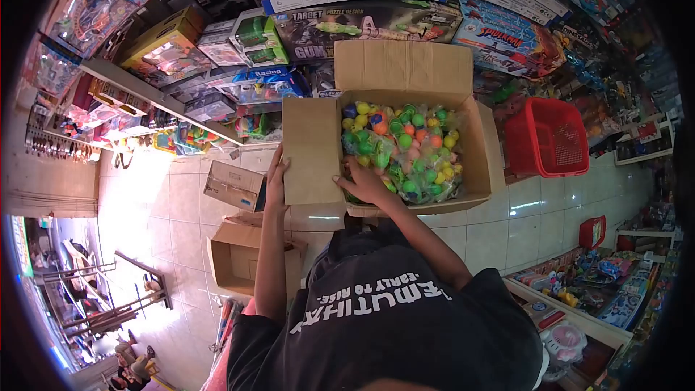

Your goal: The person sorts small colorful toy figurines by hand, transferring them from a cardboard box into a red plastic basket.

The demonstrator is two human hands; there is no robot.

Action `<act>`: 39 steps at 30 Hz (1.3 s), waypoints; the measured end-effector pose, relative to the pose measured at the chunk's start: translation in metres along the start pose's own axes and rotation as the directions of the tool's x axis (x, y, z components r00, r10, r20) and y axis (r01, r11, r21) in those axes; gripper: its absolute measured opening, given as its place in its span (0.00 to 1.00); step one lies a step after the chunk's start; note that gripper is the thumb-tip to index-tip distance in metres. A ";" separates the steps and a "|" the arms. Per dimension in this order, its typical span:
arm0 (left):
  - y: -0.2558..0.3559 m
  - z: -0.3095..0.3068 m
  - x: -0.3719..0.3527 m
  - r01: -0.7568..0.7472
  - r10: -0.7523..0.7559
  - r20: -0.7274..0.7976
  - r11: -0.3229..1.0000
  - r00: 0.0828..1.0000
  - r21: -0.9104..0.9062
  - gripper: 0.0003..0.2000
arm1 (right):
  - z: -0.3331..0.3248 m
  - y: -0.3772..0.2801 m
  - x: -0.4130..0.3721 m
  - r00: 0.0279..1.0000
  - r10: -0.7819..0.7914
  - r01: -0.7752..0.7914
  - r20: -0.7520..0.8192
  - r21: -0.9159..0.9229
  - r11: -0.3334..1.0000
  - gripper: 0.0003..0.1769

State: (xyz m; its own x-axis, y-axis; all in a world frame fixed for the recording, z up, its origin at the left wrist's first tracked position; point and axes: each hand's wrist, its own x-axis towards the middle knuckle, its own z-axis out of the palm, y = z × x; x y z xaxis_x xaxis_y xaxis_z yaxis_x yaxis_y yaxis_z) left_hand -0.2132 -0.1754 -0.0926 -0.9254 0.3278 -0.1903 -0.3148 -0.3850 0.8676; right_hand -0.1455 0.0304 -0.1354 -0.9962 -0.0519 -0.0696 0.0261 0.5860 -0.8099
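- Black shirt fills the near foreground; both arms go fwd from it to the box.
- Box: open, on the floor, far flap up, L flap folded out flat.
- Bag of coloured balls sits inside the box, filling most of it.
- R hand: at the box's near rim, touching the bag's near-L corner. Fingers bent down into the plastic, tips hidden, so can't tell if they grip.
- L hand: outside the box, on the L flap's outer edge. Fingers nearly straight, nothing seen closed in them.
- Key relation: bag lies straight ahead of R fingers, stretching away to the far-R of the box; R hand much nearer than L.
- Red basket R of box, small carton L of box.
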 end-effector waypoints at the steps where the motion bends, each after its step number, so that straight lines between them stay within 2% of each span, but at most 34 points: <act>1: -0.008 -0.016 0.000 -0.002 0.002 0.012 1.000 1.000 -0.002 0.28 | 0.000 -0.002 -0.001 0.998 -0.018 0.015 -0.057 -0.060 0.998 0.28; 2: -0.020 -0.032 0.002 0.054 -0.058 0.026 0.988 0.998 0.146 0.28 | -0.002 -0.002 0.000 0.997 -0.015 0.010 -0.070 -0.067 0.998 0.28; 3: -0.032 -0.046 0.003 0.107 -0.122 0.031 0.950 0.992 0.292 0.28 | -0.006 -0.005 0.001 0.998 0.049 -0.044 0.043 -0.115 0.992 0.28; 4: -0.040 -0.052 0.004 0.055 -0.104 0.090 0.900 0.990 0.433 0.29 | -0.008 -0.006 0.001 0.981 0.120 -0.093 0.154 -0.167 0.981 0.28; 5: -0.050 -0.056 0.006 0.053 -0.107 0.101 0.900 0.989 0.433 0.29 | -0.006 -0.005 0.000 0.982 0.125 -0.100 0.144 -0.170 0.980 0.28; 6: -0.060 -0.057 0.007 -0.138 0.036 0.150 0.648 0.988 0.749 0.29 | 0.000 -0.002 0.000 0.987 0.112 -0.092 0.112 -0.164 0.982 0.27; 7: -0.065 -0.053 0.006 -0.281 0.148 0.249 0.262 0.957 0.923 0.30 | 0.003 -0.002 -0.001 0.992 0.098 -0.084 0.083 -0.158 0.984 0.27; 9: -0.072 -0.032 0.007 -0.281 0.180 0.237 0.288 0.955 0.915 0.26 | 0.006 -0.003 -0.002 0.994 0.104 -0.096 0.046 -0.150 0.984 0.25; 11: -0.062 -0.002 0.006 -0.315 0.123 0.292 0.474 0.949 0.823 0.21 | 0.010 -0.004 -0.003 0.994 0.113 -0.111 0.006 -0.143 0.983 0.24; 12: -0.063 0.010 0.006 -0.319 0.160 0.277 0.547 0.947 0.774 0.17 | 0.013 -0.004 -0.002 0.997 0.065 -0.071 -0.046 -0.161 0.984 0.23; 13: -0.071 0.012 0.011 -0.322 0.157 0.283 0.551 0.946 0.770 0.17 | 0.015 -0.003 -0.001 0.995 0.014 -0.032 -0.097 -0.183 0.983 0.23; 15: -0.082 0.018 0.017 -0.042 -0.055 0.126 0.751 0.991 0.659 0.18 | 0.015 -0.002 -0.002 0.994 0.002 -0.023 -0.110 -0.194 0.981 0.22; 17: -0.084 0.023 0.021 -0.018 -0.075 0.111 0.745 0.991 0.667 0.17 | 0.012 -0.001 -0.004 0.993 -0.015 -0.009 -0.119 -0.203 0.979 0.21; 19: -0.083 0.025 0.022 0.008 -0.090 0.087 0.737 0.992 0.676 0.17 | 0.008 0.001 -0.006 0.997 -0.015 0.010 -0.076 -0.066 0.998 0.20; 23: -0.073 0.029 0.018 0.003 -0.088 0.100 0.762 0.991 0.648 0.16 | -0.024 0.003 -0.010 0.997 -0.075 0.075 0.012 0.028 0.997 0.16; 25: -0.075 0.032 0.014 -0.008 -0.076 0.103 0.763 0.992 0.646 0.16 | -0.036 0.011 -0.002 0.991 -0.015 0.021 -0.133 0.042 0.999 0.13; 26: -0.076 0.036 0.013 -0.060 -0.008 0.099 0.747 0.995 0.662 0.16 | -0.042 0.014 0.003 0.993 -0.024 0.029 -0.117 0.041 0.999 0.13; 27: -0.078 0.039 0.014 -0.112 0.061 0.099 0.726 0.993 0.678 0.16 | -0.049 0.015 0.009 0.964 -0.125 0.095 -0.235 -0.133 0.986 0.16; 28: -0.080 0.041 0.013 -0.107 0.068 0.084 0.727 0.994 0.678 0.16 | -0.054 0.016 0.013 0.912 -0.240 0.137 -0.331 -0.307 0.942 0.20; 29: -0.082 0.044 0.011 -0.124 0.103 0.073 0.702 0.992 0.701 0.16 | -0.055 0.019 0.015 0.915 -0.248 0.149 -0.318 -0.304 0.941 0.20; 31: -0.083 0.050 0.006 -0.128 0.145 0.040 0.674 0.989 0.727 0.15 | -0.051 0.028 0.020 0.935 -0.254 0.119 -0.248 -0.455 0.883 0.29; 32: -0.083 0.054 0.002 -0.142 0.179 0.034 0.638 0.983 0.757 0.15 | -0.049 0.032 0.019 0.937 -0.264 0.138 -0.230 -0.448 0.883 0.29; 34: -0.082 0.061 0.002 -0.150 0.227 0.014 0.598 0.974 0.787 0.15 | -0.050 0.039 0.018 0.929 -0.350 0.216 -0.124 -0.587 0.781 0.31; 37: -0.083 0.072 -0.002 -0.053 0.225 -0.095 0.573 0.970 0.818 0.17 | -0.052 0.058 0.027 0.944 -0.319 0.203 -0.085 -0.614 0.763 0.30; 38: -0.083 0.073 -0.004 -0.020 0.203 -0.102 0.523 0.974 0.852 0.18 | -0.057 0.065 0.031 0.941 -0.332 0.225 -0.067 -0.608 0.762 0.30; 39: -0.081 0.074 -0.008 0.017 0.179 -0.114 0.471 0.977 0.882 0.19 | -0.068 0.064 0.035 0.959 -0.285 0.245 -0.012 -0.472 0.847 0.28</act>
State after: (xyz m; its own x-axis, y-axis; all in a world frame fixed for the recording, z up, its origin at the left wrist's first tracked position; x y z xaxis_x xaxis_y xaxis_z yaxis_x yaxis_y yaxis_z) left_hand -0.1649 -0.0826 -0.1277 -0.9847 0.1531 -0.0834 0.0224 0.5853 0.8105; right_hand -0.1841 0.1210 -0.1506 -0.9634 -0.2067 0.1709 -0.2615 0.8653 -0.4276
